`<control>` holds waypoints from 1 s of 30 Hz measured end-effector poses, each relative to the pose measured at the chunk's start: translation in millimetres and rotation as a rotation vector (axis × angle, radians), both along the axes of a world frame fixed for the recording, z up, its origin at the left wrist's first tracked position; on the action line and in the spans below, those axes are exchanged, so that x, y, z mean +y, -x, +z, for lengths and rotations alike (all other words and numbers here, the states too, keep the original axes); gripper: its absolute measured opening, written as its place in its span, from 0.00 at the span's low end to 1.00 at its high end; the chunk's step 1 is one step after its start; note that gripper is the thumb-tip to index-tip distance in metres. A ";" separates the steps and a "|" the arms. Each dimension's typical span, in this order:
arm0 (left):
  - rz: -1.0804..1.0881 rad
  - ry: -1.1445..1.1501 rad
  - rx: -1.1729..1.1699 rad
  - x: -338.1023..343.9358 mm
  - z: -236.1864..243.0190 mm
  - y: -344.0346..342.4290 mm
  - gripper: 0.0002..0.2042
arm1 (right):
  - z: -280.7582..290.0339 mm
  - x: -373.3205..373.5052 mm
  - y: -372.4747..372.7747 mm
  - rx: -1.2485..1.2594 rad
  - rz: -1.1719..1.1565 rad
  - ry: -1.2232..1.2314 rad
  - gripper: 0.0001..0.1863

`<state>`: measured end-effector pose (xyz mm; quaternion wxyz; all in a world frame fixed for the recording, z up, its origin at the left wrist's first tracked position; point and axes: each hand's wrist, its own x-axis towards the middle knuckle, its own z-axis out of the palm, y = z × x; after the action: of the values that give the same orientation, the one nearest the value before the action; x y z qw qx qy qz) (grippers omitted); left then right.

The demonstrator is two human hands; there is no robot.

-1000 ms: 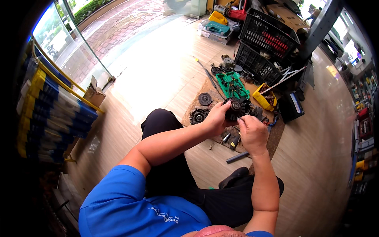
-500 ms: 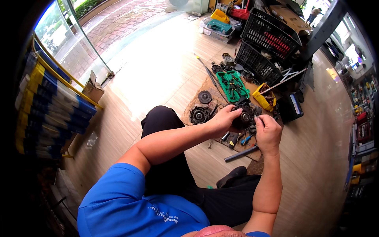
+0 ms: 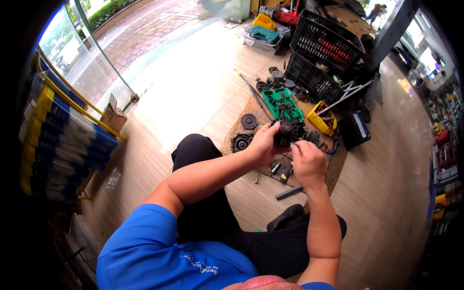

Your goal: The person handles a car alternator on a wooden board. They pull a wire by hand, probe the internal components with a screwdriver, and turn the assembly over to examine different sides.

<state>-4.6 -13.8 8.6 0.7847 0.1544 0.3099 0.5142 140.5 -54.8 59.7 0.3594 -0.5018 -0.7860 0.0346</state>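
Above the brown mat [image 3: 338, 163], dark round part [image 3: 286, 128] in hand!
Left hand [image 3: 264, 147], arm slanting across, wraps fingers round it; right hand [image 3: 311, 165] curls fingers near its lower edge, grip unclear; blue shirt [image 3: 140, 234] shows white lettering [image 3: 198, 262].

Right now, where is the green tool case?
In the head view, the green tool case lies right of centre, beyond the left hand, between the dark disc on its left and the yellow bin on its right.
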 end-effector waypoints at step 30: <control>-0.025 0.011 0.018 -1.5 -0.3 0.6 0.10 | -3.3 -2.6 0.1 -0.038 0.053 -0.001 0.05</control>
<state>-5.2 -15.3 8.3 0.7892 0.1587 0.3176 0.5011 140.4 -57.4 56.4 0.3436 -0.4811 -0.8058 0.0339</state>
